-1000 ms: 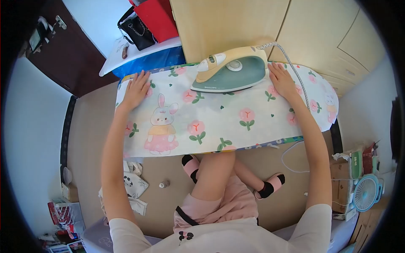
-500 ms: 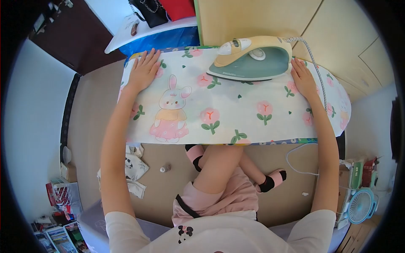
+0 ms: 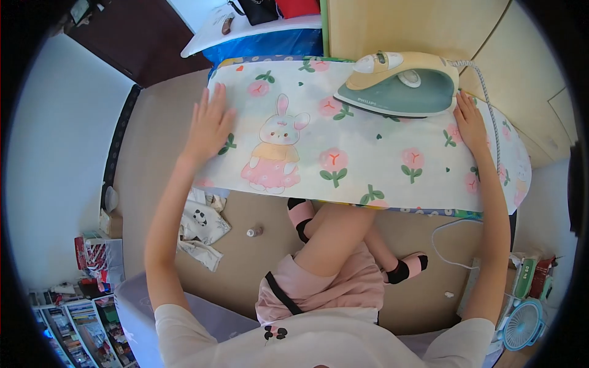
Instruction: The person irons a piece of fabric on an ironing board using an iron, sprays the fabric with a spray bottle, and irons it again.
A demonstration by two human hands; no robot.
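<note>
A white cloth (image 3: 362, 153) printed with a rabbit and pink flowers lies spread over an ironing board, whose patterned cover (image 3: 423, 211) shows along the edges. My left hand (image 3: 210, 126) is at the cloth's left edge, fingers stretched out and slightly blurred; whether it presses on the cloth I cannot tell. Flat on the cloth, fingers extended, my right hand (image 3: 471, 126) is just behind the heel of a green and cream iron (image 3: 402, 86). The iron lies soleplate down near the far edge, its tip towards the left. Neither hand holds anything.
The iron's grey cord (image 3: 491, 110) runs down past my right hand. Beyond the board are cream cabinet doors (image 3: 411, 27) and a black bag (image 3: 259, 11). On the floor lie a white garment (image 3: 205, 224) and a small bottle (image 3: 254, 231). A blue fan (image 3: 523, 325) stands at lower right.
My left hand has come back from the cloth's far left corner to its left edge. My right hand stays behind the iron. The whole view has shifted, so the board appears further right.
</note>
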